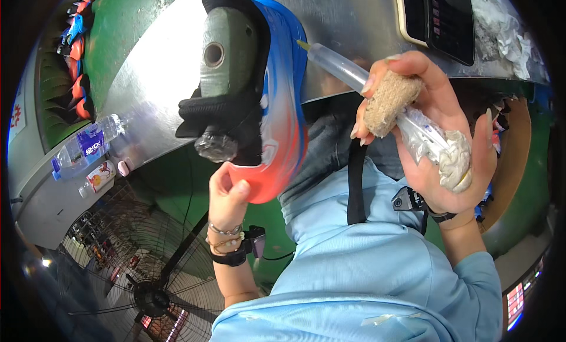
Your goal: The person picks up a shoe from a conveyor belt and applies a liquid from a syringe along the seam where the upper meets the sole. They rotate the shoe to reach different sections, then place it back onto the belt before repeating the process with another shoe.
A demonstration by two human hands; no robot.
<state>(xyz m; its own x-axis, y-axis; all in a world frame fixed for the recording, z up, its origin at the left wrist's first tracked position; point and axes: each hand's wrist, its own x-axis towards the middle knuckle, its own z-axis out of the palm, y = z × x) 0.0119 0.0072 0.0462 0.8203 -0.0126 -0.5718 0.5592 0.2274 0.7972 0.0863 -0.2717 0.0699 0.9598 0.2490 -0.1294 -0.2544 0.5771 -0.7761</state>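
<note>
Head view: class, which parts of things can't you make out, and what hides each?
All in the head view:
Left hand: some fingers hidden behind the shoe.
Tube: middle hidden by the tan pad.
Fan: bottom cut off by the lower edge.

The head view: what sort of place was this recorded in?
Probably a shoe factory or workshop: a glossy red-and-blue shoe is fitted over a hard green shoe last, what look like more red, blue and black shoes line up at the left, and the right hand holds a translucent plastic tube.

Glare whitens the metal table [162,59]; the curved edges seem blurred.
</note>
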